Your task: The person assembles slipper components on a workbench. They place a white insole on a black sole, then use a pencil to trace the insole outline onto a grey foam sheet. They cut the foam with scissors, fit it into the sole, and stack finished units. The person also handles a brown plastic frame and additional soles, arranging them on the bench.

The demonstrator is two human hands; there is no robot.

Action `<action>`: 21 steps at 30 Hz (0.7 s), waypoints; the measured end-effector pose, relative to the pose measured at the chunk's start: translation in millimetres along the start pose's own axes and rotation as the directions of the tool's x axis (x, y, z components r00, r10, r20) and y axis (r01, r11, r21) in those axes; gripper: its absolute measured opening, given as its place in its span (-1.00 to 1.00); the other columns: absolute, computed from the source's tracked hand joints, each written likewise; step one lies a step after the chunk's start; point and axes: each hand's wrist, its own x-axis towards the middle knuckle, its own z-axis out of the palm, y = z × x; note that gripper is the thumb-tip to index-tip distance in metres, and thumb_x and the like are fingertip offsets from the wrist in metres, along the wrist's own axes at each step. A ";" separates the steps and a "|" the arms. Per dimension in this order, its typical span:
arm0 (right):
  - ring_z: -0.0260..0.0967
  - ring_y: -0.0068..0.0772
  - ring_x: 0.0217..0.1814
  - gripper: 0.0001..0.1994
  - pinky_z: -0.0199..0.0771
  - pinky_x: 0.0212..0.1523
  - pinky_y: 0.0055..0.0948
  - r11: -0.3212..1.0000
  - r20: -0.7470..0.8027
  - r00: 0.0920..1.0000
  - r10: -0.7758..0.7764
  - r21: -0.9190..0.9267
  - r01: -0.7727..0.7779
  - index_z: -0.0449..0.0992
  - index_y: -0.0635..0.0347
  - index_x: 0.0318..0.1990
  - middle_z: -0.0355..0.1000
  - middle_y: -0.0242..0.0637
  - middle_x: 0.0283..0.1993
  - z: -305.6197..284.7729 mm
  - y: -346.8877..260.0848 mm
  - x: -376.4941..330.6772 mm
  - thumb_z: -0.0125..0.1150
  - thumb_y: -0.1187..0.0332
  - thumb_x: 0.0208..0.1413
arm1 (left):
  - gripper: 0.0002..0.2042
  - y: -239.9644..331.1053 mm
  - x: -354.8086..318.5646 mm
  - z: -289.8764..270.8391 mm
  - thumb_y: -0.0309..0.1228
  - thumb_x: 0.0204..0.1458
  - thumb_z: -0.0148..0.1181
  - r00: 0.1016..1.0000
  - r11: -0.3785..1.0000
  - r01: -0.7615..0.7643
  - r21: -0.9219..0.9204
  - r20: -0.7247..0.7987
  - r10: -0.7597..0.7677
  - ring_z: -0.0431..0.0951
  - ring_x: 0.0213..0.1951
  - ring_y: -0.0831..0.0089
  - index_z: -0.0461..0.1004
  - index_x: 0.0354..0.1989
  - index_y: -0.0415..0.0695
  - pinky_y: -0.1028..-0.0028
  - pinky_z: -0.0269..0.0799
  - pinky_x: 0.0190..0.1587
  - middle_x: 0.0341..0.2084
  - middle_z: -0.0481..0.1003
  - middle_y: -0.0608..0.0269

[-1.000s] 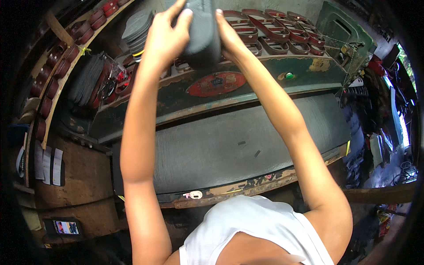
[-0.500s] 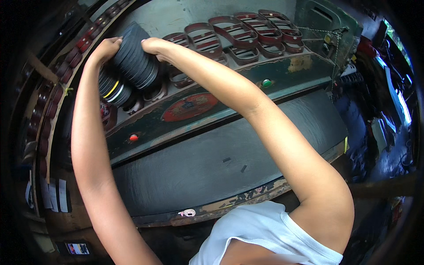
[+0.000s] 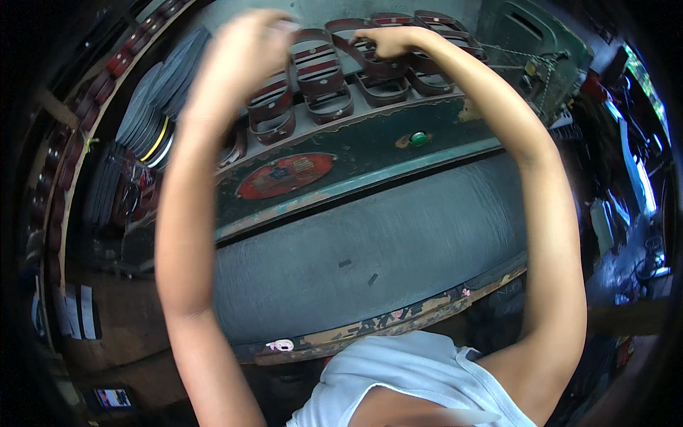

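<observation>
Dark red, sole-shaped cutting dies (image 3: 319,67) with crossbars stand stacked in a row on the ledge at the back. My right hand (image 3: 393,43) is over the middle of this row, its fingers curled at the rim of one cutting die (image 3: 348,34). My left hand (image 3: 252,46) is smeared by motion above the left end of the row, near the stacked dark flat sole pieces (image 3: 178,71); whether its fingers hold anything does not show. Part of the dies behind my left wrist is hidden.
A green machine front (image 3: 384,142) with a green button (image 3: 417,139) and a red oval plate runs below the ledge. Nearer lies a dark padded bed (image 3: 306,270) with small black scraps. Shelves of more dies (image 3: 85,107) line the left; a cord hangs at right.
Both hands have left the stack of dark sole pieces. My right hand has moved right to the dies; my left hand has swung up and right. The view has shifted slightly.
</observation>
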 end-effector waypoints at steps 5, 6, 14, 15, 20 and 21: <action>0.46 0.02 0.21 -0.12 0.44 0.18 -0.08 0.959 0.065 0.984 0.165 -0.244 -0.144 0.17 0.17 0.45 0.48 0.16 0.17 2.4 -5.4 8.5 0.40 0.38 -0.11 | -0.68 92.6 -7.0 137.6 -0.24 0.22 0.13 0.860 0.971 0.125 -0.203 0.510 -0.004 0.63 -0.08 0.01 0.62 -0.07 -0.24 0.11 0.53 0.05 -0.21 0.61 -0.13; 0.44 0.03 0.24 -0.15 0.44 0.19 -0.09 0.981 0.099 0.990 0.099 -0.178 -0.081 0.24 0.18 0.41 0.48 0.15 0.18 -0.2 -7.0 8.7 0.42 0.37 -0.15 | -0.69 96.3 -4.6 151.2 -0.20 0.18 0.16 0.830 0.961 0.196 -0.194 0.555 -0.057 0.63 -0.15 -0.02 0.64 -0.24 -0.23 0.09 0.52 0.02 -0.27 0.62 -0.10; 0.36 0.26 0.22 -0.18 0.37 0.20 -0.03 0.938 0.018 0.988 -0.156 -0.309 0.154 0.17 0.17 0.45 0.41 0.30 0.16 5.7 56.2 21.5 0.28 0.54 -0.08 | -0.79 103.3 -5.6 210.0 -0.28 -0.05 0.25 0.869 0.982 0.172 -0.075 0.481 -0.115 0.70 -0.17 0.17 0.70 -0.30 -0.07 0.17 0.61 -0.17 -0.26 0.68 0.07; 0.38 0.27 0.21 -0.27 0.38 0.18 -0.03 0.916 -0.019 0.971 -0.240 -0.337 0.220 0.20 0.19 0.42 0.45 0.26 0.12 7.6 66.6 23.8 0.23 0.47 0.01 | -0.79 104.0 -4.1 216.2 -0.29 -0.05 0.24 0.875 0.980 0.188 -0.065 0.464 -0.138 0.69 -0.18 0.17 0.71 -0.29 -0.06 0.16 0.60 -0.18 -0.28 0.68 0.08; 0.44 0.13 0.26 -0.20 0.44 0.16 -0.13 0.960 0.093 0.966 -0.242 -0.120 0.252 0.14 0.27 0.43 0.47 0.25 0.14 7.5 91.8 32.9 0.29 0.46 -0.04 | -0.75 107.5 -5.1 234.7 -0.30 -0.06 0.24 0.899 0.955 0.271 -0.121 0.388 -0.206 0.63 -0.08 0.08 0.70 -0.27 -0.14 0.10 0.50 -0.02 -0.22 0.66 0.01; 0.44 0.11 0.26 -0.18 0.44 0.17 -0.14 0.947 0.079 0.949 -0.304 -0.089 0.310 0.13 0.29 0.43 0.47 0.25 0.14 6.4 91.5 31.3 0.31 0.46 -0.06 | -0.75 108.5 -6.0 236.2 -0.30 -0.06 0.25 0.899 0.948 0.288 -0.137 0.380 -0.218 0.60 -0.05 0.05 0.70 -0.27 -0.16 0.09 0.47 0.02 -0.19 0.65 -0.01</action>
